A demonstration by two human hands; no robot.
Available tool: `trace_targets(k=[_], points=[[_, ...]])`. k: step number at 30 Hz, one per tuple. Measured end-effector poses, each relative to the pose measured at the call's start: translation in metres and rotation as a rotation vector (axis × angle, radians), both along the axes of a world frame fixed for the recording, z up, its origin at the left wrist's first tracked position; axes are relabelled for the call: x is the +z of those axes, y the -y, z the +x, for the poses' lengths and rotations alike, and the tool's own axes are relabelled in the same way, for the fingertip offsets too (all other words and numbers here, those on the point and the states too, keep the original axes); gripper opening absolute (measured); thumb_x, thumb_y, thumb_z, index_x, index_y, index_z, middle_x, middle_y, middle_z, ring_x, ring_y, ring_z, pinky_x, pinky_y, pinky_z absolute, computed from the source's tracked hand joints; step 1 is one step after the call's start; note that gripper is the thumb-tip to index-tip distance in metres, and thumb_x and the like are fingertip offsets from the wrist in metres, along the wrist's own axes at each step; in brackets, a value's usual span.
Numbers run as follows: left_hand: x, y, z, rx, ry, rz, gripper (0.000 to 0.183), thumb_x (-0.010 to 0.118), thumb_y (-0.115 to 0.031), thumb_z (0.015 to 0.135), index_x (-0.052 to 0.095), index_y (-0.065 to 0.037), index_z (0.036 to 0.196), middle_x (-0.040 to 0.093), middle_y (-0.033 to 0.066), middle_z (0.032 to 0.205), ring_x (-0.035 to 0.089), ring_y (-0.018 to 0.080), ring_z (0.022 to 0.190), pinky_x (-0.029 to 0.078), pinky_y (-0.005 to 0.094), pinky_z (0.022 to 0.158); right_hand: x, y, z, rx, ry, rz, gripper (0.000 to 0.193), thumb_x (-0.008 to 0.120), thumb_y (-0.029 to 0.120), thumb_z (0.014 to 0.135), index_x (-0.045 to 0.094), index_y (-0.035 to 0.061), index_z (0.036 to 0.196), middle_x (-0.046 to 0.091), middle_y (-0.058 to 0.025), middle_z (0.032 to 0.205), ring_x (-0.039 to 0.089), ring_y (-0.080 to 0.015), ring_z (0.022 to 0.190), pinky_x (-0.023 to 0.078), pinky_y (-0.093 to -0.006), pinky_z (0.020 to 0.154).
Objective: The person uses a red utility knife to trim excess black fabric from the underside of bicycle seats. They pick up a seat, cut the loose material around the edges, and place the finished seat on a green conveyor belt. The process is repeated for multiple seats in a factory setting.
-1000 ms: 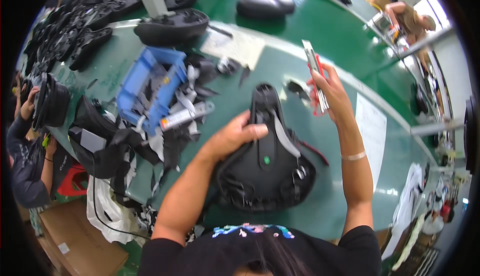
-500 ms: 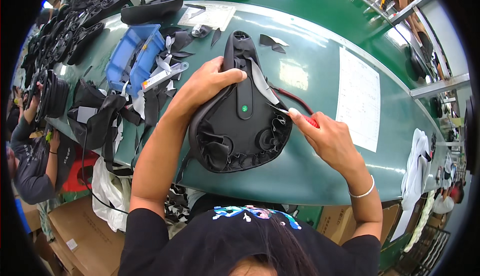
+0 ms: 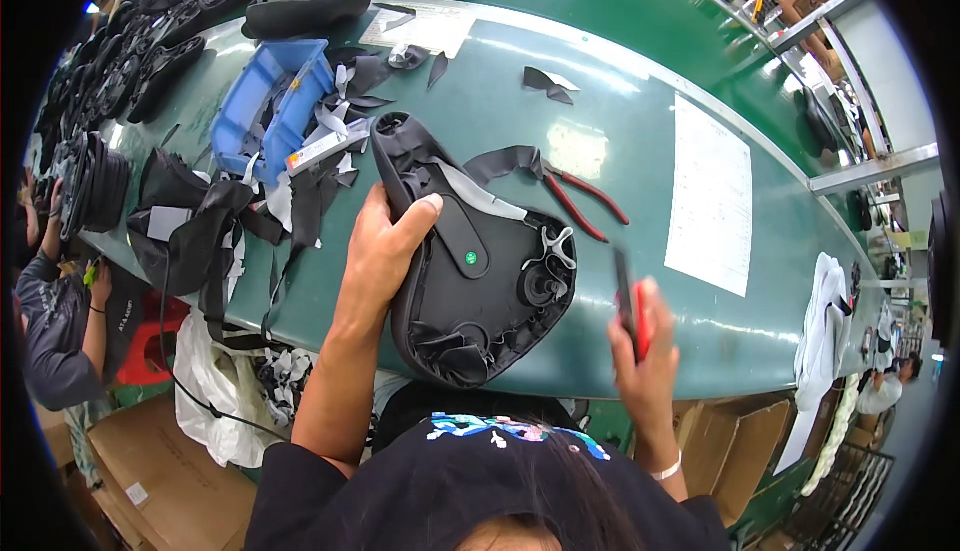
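Observation:
An upside-down black bicycle saddle [image 3: 425,291] lies on the green table, its narrow nose pointing away from me and to the left. My left hand [image 3: 385,241] grips its left side, thumb over the rim and fingers underneath. To the right of the saddle, my right hand [image 3: 648,366] holds a red-handled knife [image 3: 630,311], smeared by motion, with its dark blade pointing up. A pale grey strip [image 3: 480,191] runs along the saddle's inner right edge. Beside it, red-handled pliers [image 3: 585,198] rest on the table, their jaws at the end of a dark cover strip [image 3: 503,161].
A blue bin [image 3: 228,116] with black scraps stands at the left, more offcuts around it. Paper sheets [image 3: 710,196] lie at right and at the back. Many saddles [image 3: 160,76] are piled far left. A co-worker [image 3: 65,321] works at the left edge.
The knife has left the saddle's right edge and moved down and right. The saddle has tilted with its nose leftward and come nearer. The pliers now show in full.

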State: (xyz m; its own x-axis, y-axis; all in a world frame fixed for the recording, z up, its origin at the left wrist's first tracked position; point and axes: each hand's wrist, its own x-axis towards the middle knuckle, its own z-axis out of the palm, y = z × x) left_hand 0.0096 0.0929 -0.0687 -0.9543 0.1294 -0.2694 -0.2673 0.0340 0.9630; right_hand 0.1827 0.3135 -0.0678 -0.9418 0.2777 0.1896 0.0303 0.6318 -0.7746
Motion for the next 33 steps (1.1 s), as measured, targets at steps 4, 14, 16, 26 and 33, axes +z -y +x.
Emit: trace_targets(k=[4,14,16,26,33], points=[[0.002,0.006,0.012,0.052,0.013,0.019,0.052,0.064,-0.033,0.079,0.052,0.007,0.110,0.056,0.0102,0.097,0.054,0.0154,0.086,0.045,0.0282,0.077,0.000,0.006,-0.079,0.122,-0.220,0.046,0.059,0.065,0.008,0.083,0.037,0.0017,0.135,0.060,-0.0174,0.115,0.065,-0.0250,0.095,0.053,-0.0327,0.077],[0.025,-0.039,0.010,-0.601,-1.022,-0.758,0.047,0.072,-0.028,0.072,0.053,-0.012,0.111,0.055,0.0085,0.108,0.050,0.0252,0.103,0.036,0.0419,0.081,0.025,0.013,-0.073,0.099,0.002,-0.239,0.058,0.066,0.006,0.079,0.041,0.0028,0.130,0.060,-0.0109,0.108,0.059,-0.0159,0.088,0.048,-0.0275,0.075],[0.002,-0.051,-0.005,-0.647,-1.026,-0.629,0.021,0.069,-0.021,0.073,0.061,-0.009,0.088,0.060,0.0087,0.087,0.052,0.0283,0.082,0.038,0.0391,0.074,0.025,0.017,-0.070,0.219,-0.060,-0.302,0.056,0.067,0.006,0.081,0.042,0.0018,0.130,0.062,-0.0146,0.106,0.063,-0.0239,0.087,0.050,-0.0302,0.074],[0.002,-0.057,-0.016,-0.529,-0.503,-0.205,0.024,0.052,-0.023,0.090,0.061,-0.005,0.078,0.055,0.0110,0.066,0.056,0.0255,0.070,0.040,0.0364,0.066,0.007,-0.014,-0.046,0.278,0.085,0.584,0.058,0.066,0.015,0.082,0.045,0.0189,0.137,0.050,-0.0074,0.067,0.054,-0.0244,0.052,0.043,-0.0361,0.046],[0.008,-0.047,-0.031,-0.178,-0.098,0.634,0.037,0.047,-0.039,0.097,0.054,-0.003,0.102,0.056,0.0007,0.076,0.062,0.0237,0.083,0.044,0.0324,0.083,0.021,0.019,-0.023,0.140,0.276,0.665,0.055,0.064,0.017,0.084,0.046,0.0201,0.136,0.051,-0.0084,0.065,0.053,-0.0254,0.049,0.040,-0.0383,0.044]])
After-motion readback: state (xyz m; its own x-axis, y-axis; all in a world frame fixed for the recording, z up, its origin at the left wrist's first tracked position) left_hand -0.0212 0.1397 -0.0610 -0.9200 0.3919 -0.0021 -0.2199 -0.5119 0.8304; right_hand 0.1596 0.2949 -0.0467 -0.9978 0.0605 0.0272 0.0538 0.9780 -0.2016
